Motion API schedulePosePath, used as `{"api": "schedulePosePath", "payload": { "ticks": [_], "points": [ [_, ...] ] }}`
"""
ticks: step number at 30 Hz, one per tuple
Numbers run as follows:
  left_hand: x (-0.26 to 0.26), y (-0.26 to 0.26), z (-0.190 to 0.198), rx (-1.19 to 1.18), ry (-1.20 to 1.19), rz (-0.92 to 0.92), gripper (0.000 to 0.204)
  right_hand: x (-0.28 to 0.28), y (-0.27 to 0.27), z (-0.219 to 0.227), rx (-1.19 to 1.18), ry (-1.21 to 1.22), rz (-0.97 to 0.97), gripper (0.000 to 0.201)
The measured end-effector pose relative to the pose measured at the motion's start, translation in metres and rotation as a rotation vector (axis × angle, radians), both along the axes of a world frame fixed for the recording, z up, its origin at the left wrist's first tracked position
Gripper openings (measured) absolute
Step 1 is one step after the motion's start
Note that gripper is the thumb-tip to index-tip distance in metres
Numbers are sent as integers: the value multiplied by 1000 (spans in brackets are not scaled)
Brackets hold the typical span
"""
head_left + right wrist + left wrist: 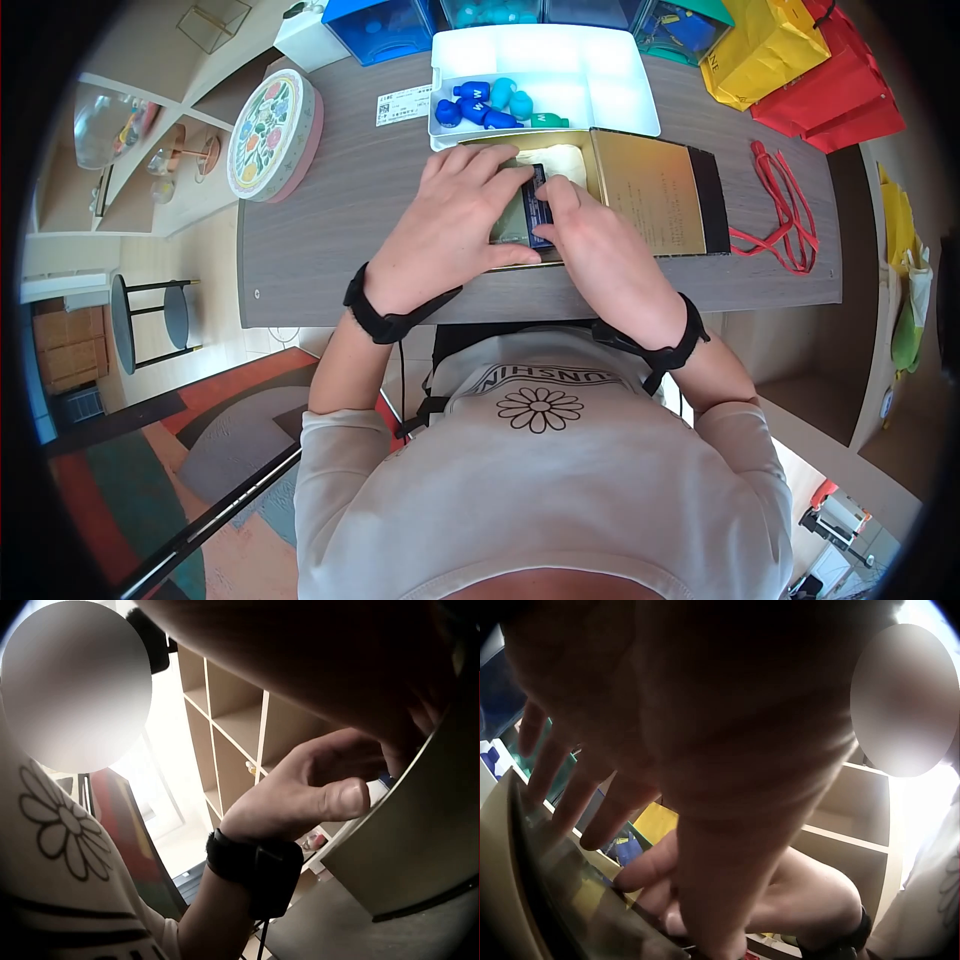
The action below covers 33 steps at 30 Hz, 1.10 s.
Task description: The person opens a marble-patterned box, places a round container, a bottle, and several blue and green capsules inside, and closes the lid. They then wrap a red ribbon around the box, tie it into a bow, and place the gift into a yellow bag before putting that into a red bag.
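A gold-lined box (pixel 650 200) lies near the table's front edge, its lid folded out to the right. My left hand (pixel 450 215) spreads over the box's left half, fingers straight toward the far wall and thumb along the near edge. A glossy dark panel (pixel 512 222) shows under it. My right hand (pixel 605 245) reaches inside and pinches a narrow dark-blue pack (pixel 537 200) with pale print, between thumb and curled fingers. Cream padding (pixel 565 160) lies behind those fingers. In the left wrist view, the left fingers (pixel 574 795) extend over the box wall.
Behind the box, a white divided tray (pixel 610 85) holds several blue, teal and green pieces. A red cord (pixel 790 215) lies right; yellow (pixel 765 50) and red (pixel 840 85) bags stand at back right. A floral round tin (pixel 270 135) stands left, near a paper label (pixel 404 105).
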<state>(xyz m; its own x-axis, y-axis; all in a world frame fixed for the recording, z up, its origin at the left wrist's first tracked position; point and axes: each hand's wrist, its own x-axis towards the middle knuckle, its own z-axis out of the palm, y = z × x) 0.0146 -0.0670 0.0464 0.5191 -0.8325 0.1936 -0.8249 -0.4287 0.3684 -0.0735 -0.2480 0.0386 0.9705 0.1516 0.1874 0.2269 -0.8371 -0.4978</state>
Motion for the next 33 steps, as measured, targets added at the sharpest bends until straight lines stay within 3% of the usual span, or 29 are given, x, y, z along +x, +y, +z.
{"api": "schedulePosePath", "payload": {
  "ticks": [6,9,12,14,16,19,22,25,28,31,33],
  "points": [
    [-3,-4,-2,-8,-3,18,73,0,-20,0,133,-3,69,21],
    [-4,-5,-3,-16,10,20,71,18,-40,12,-56,-115,73,20],
    [0,-3,2,-61,23,-5,63,67,-60,19,-158,-336,142,19],
    [9,0,9,-142,26,24,57,107,-68,14,-224,-360,161,15],
    [29,4,12,-228,-71,58,41,139,-65,11,-254,-202,178,13],
    [67,11,7,-235,-137,280,34,163,-52,5,-379,-8,211,22],
    [105,16,-10,-181,-176,318,31,168,-45,2,-355,56,236,24],
    [120,14,-21,-108,-70,318,29,165,-45,7,-256,129,146,25],
    [123,11,-27,-54,-38,335,24,159,-60,7,-336,-155,208,21],
    [118,8,-24,-44,-22,361,19,128,-55,43,-128,-188,145,14],
    [116,7,-22,-47,-7,372,19,111,-48,51,-61,-132,201,12]
  ]
}}
